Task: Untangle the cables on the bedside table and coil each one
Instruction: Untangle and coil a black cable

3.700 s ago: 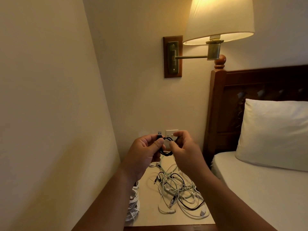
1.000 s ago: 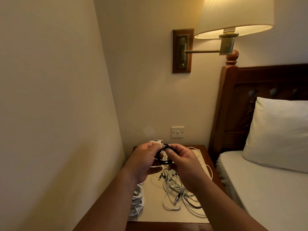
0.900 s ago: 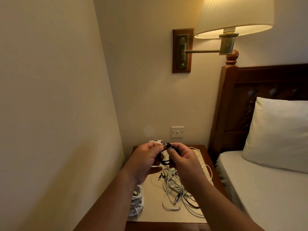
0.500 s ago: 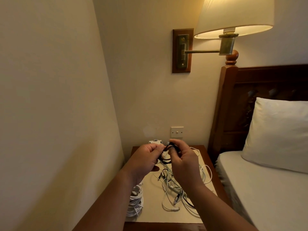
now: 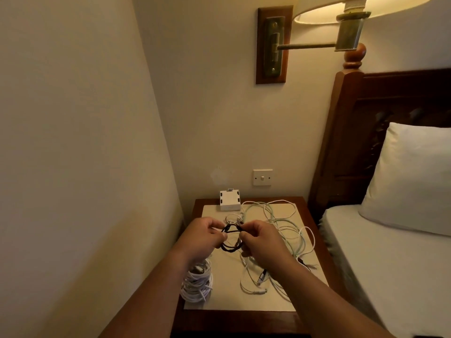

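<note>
A small black cable coil (image 5: 231,240) hangs between my two hands above the bedside table (image 5: 314,215). My left hand (image 5: 203,236) pinches its left side and my right hand (image 5: 262,240) pinches its right side, with a strand stretched across the top of the loop. Below and to the right lies a loose tangle of white and pale green cables (image 5: 280,230), with a dark cable end near my right wrist. A coiled white cable bundle (image 5: 196,284) sits at the table's front left, partly hidden by my left forearm.
A white charger block (image 5: 230,200) stands at the table's back edge under a wall switch (image 5: 262,177). A cream mat (image 5: 227,298) covers the tabletop. The wall runs close on the left; the bed (image 5: 390,240) and pillow (image 5: 410,176) lie right. A wall lamp (image 5: 317,25) hangs overhead.
My hands and the black coil have dropped lower, closer to the tabletop. The camera has tilted down, so more of the table and the cable tangle shows.
</note>
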